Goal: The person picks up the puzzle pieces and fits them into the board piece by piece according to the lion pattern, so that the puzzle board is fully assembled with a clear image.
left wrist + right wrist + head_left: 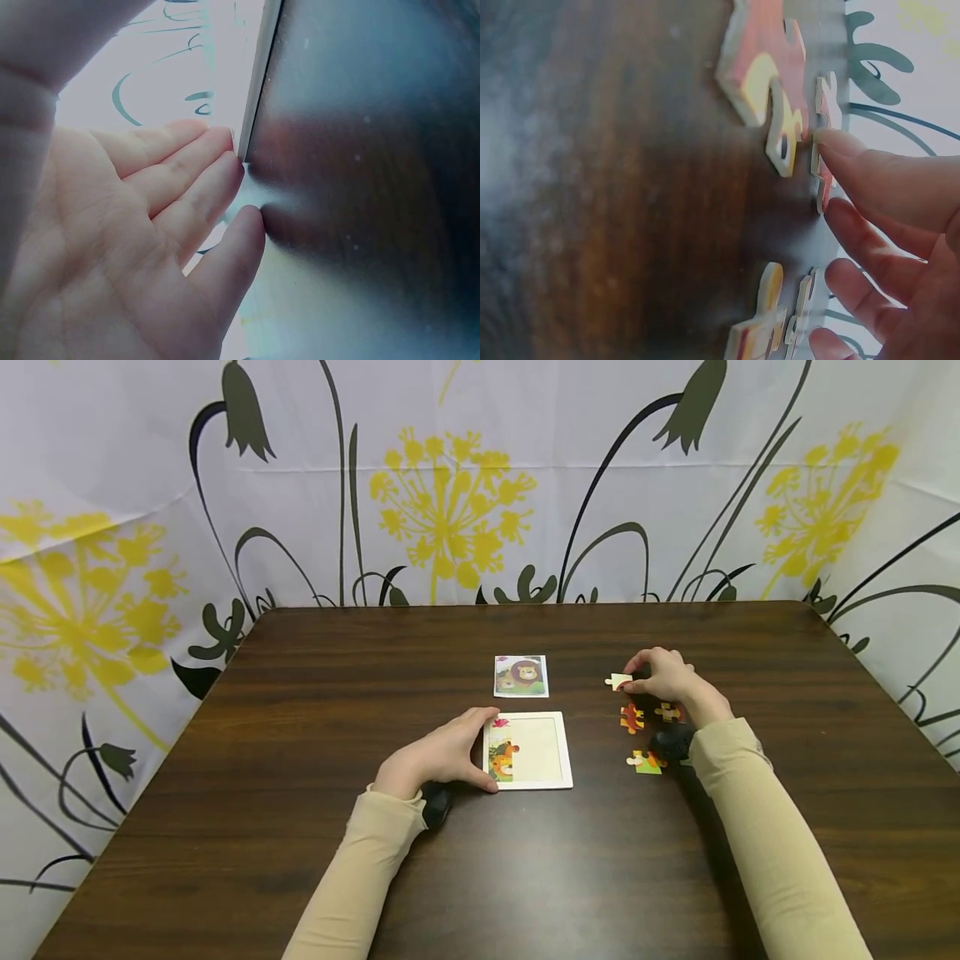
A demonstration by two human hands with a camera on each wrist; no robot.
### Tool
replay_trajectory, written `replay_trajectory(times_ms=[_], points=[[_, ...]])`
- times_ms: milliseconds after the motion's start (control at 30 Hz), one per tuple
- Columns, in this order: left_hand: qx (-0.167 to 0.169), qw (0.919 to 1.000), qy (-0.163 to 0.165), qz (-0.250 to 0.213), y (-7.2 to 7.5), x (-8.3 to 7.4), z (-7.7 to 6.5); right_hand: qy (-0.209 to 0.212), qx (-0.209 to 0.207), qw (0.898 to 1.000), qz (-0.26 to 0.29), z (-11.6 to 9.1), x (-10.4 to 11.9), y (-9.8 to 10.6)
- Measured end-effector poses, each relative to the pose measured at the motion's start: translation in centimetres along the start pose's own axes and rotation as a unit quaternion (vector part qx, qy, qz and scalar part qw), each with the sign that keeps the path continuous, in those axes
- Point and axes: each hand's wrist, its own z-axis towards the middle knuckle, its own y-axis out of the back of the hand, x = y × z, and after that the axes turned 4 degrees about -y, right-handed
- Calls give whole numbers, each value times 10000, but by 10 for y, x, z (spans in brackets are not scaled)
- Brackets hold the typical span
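Observation:
My left hand [442, 750] holds the left side of a white-bordered puzzle tray [566, 763], index finger at the top left corner and thumb at the bottom left one. Fitted puzzle pieces [501, 763] with orange animal art fill the tray's left strip, and its cream base shows to the right. In the left wrist view the fingertips [229, 166] meet the tray's edge [259, 82]. My right hand [666, 677] pinches a puzzle piece [618, 681] with a pale knob and some red, between thumb and index finger. The right wrist view shows this piece [824, 165] edge-on, close to the table.
A small lion picture card [521, 677] lies behind the tray. Loose pieces lie near the right hand: a red-orange one [632, 718], a brown and red one [667, 712] and a green and orange one [645, 762], partly beside the wrist camera [671, 744]. A floral curtain [450, 485] hangs behind the table.

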Motion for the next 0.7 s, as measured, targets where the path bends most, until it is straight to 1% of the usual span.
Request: replay_trajectory(times_ms=[300,433,700], points=[[87,9999,127,-41,-1,-3,-1,129,-137,9994,299,-5,1,0],[72,9998,162,-44,0,-4,-3,270,-227,9986,385,-4,1,-1],[27,9999,96,-40,1,-3,-4,331,-123,9976,595,-7,1,-3]])
